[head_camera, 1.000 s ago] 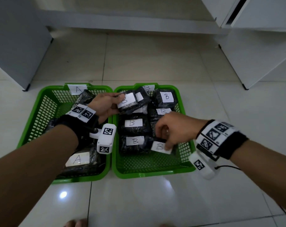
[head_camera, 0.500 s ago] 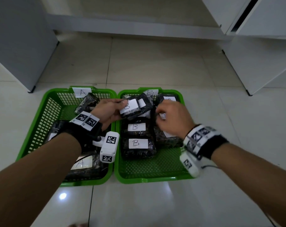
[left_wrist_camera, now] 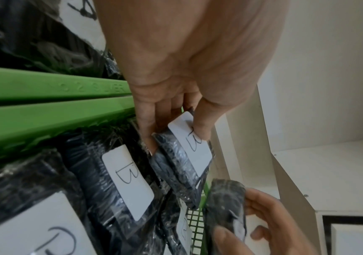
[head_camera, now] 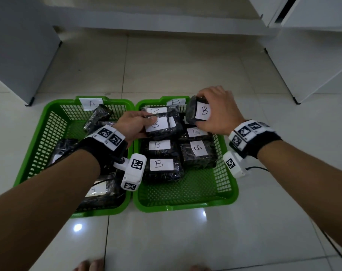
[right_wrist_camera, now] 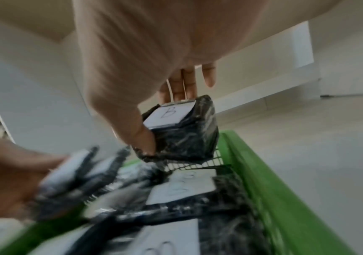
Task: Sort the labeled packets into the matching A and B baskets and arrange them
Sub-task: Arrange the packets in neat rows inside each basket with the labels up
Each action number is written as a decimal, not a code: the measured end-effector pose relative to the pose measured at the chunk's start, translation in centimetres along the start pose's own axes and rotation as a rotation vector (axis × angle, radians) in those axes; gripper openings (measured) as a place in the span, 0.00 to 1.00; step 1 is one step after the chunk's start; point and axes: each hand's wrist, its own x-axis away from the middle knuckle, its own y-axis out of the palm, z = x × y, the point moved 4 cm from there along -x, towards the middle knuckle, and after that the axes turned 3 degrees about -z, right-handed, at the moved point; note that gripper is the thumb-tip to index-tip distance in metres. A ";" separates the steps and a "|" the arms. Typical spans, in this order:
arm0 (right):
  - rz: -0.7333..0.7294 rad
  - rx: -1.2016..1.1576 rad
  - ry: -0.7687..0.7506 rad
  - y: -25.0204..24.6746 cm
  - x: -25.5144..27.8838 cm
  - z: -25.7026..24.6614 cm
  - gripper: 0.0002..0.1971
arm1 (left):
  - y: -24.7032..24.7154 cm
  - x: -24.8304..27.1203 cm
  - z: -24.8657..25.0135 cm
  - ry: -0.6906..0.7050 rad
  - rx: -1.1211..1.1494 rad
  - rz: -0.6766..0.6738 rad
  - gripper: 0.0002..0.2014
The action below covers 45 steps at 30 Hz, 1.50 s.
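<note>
Two green baskets stand side by side on the floor: basket A (head_camera: 48, 122) on the left, basket B (head_camera: 185, 204) on the right. My left hand (head_camera: 133, 124) grips a black packet labelled B (head_camera: 162, 127) (left_wrist_camera: 189, 155) at the far left of basket B, thumb on its label. My right hand (head_camera: 217, 110) holds another black B packet (head_camera: 197, 112) (right_wrist_camera: 182, 131) lifted above the basket's far right corner. Several B packets (head_camera: 160, 165) lie flat in basket B. Black packets labelled A (head_camera: 99, 194) lie in basket A, partly hidden by my left forearm.
White cabinets (head_camera: 307, 55) stand to the right and a grey cabinet (head_camera: 19, 45) to the left. A low white ledge (head_camera: 166, 22) runs along the back. Glossy floor tiles (head_camera: 185, 241) lie in front of the baskets, toes at the bottom edge.
My right hand moved from the near right of basket B to its far right corner and lifted a B packet. My left hand kept its grip on its B packet.
</note>
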 end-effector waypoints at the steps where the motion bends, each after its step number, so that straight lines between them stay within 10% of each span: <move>1: -0.010 -0.114 -0.002 -0.5 1.3 -0.4 0.36 | 0.1 0.0 0.0 0.005 -0.009 0.000 0.11; 11: -0.546 -0.102 -0.169 2.8 12.8 -4.1 0.35 | 3.0 1.4 1.3 0.024 -0.194 -0.074 0.07; 17: -0.627 0.299 -0.283 5.8 11.8 -5.2 0.27 | 4.3 1.4 0.3 -0.005 -0.255 -0.097 0.05; 29: -0.665 0.306 -0.302 6.9 10.9 -5.5 0.34 | 4.1 1.0 -0.6 -0.018 -0.359 -0.147 0.12; 33: -0.563 0.158 -0.173 4.4 10.0 -4.9 0.23 | 4.0 1.0 -0.5 -0.015 -0.295 -0.150 0.10; 37: -0.054 -0.062 -0.042 0.8 8.0 -3.7 0.10 | 4.4 0.7 0.1 0.009 -0.214 -0.181 0.08; 41: -0.067 -0.152 -0.071 1.3 5.2 -3.2 0.36 | 5.0 0.4 0.8 0.021 -0.170 -0.213 0.07; 45: -0.099 -0.093 -0.135 2.1 3.4 -2.6 0.39 | 4.9 -0.4 1.5 0.008 -0.082 -0.196 0.07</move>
